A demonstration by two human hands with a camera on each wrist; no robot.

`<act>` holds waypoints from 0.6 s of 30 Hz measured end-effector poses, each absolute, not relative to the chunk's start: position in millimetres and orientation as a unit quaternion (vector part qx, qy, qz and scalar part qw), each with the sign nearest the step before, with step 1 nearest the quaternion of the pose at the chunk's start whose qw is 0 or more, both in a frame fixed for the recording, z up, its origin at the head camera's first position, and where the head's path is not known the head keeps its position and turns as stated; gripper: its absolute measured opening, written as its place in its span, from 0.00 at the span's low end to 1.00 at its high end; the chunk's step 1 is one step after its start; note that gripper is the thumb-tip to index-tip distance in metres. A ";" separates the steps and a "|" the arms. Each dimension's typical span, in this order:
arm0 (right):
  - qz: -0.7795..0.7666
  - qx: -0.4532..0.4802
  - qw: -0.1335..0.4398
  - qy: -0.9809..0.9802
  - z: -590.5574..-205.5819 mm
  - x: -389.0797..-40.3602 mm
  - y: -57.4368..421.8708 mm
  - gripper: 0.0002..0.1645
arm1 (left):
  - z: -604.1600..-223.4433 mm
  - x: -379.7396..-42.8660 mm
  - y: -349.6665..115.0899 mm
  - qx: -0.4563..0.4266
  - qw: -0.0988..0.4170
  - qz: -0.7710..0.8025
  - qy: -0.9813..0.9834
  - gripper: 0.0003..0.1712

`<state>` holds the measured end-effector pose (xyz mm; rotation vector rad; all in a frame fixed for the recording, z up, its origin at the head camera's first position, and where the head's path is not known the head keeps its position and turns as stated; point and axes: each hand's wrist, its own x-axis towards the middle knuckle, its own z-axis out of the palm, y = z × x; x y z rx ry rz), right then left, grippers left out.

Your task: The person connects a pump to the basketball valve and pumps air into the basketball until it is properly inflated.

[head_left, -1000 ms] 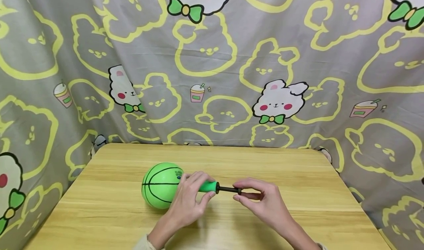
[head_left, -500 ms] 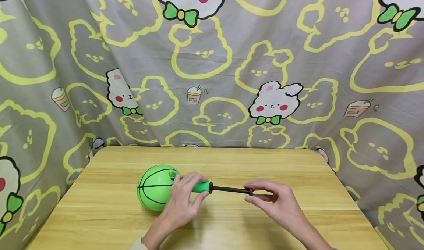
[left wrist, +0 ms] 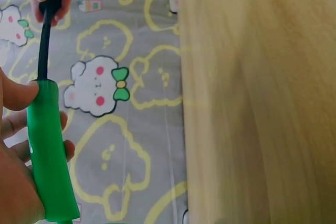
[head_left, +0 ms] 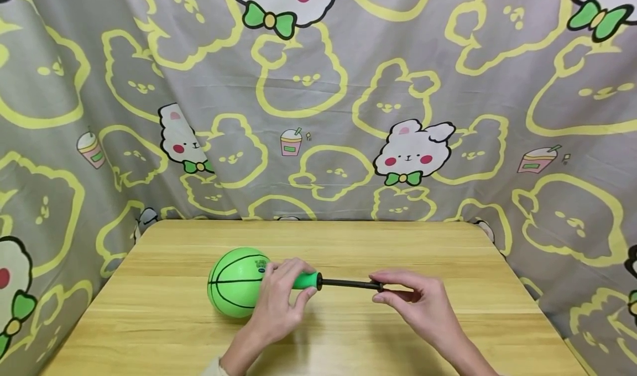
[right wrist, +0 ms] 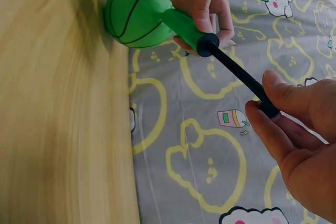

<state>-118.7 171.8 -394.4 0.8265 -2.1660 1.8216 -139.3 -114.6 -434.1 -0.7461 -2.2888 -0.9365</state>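
A green ball with black basketball lines rests on the table. Beside it, my left hand grips the green barrel of a hand pump, fingers curled round it and thumb near its black collar. The pump's far end points at the ball, and their meeting place is mostly hidden by that hand in the head view. From the collar a black rod extends well out to the right. My right hand pinches the black knob at the rod's end between thumb and fingers.
A light wooden table with rounded far corners lies under the hands. Grey curtain printed with yellow outlines and white rabbits hangs behind the table and on both sides.
My right hand has moved right, away from the left, drawing the pump's black rod further out of the barrel, mostly in the first half second. The left hand still grips the pump by the ball.
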 end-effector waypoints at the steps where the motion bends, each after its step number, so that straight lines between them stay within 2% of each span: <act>1: 0.616 0.281 0.099 -0.729 -395.8 -119.1 170.7 0.18 | -434.0 -139.2 -114.0 -0.279 0.275 -0.348 -0.852 0.14; 8: 0.610 0.304 0.138 -0.718 -402.5 -123.9 156.2 0.19 | -433.1 -138.4 -109.1 -0.281 0.264 -0.353 -0.853 0.12; 18: 0.615 0.299 0.135 -0.717 -408.5 -131.1 135.6 0.17 | -433.8 -139.2 -104.1 -0.280 0.282 -0.339 -0.853 0.14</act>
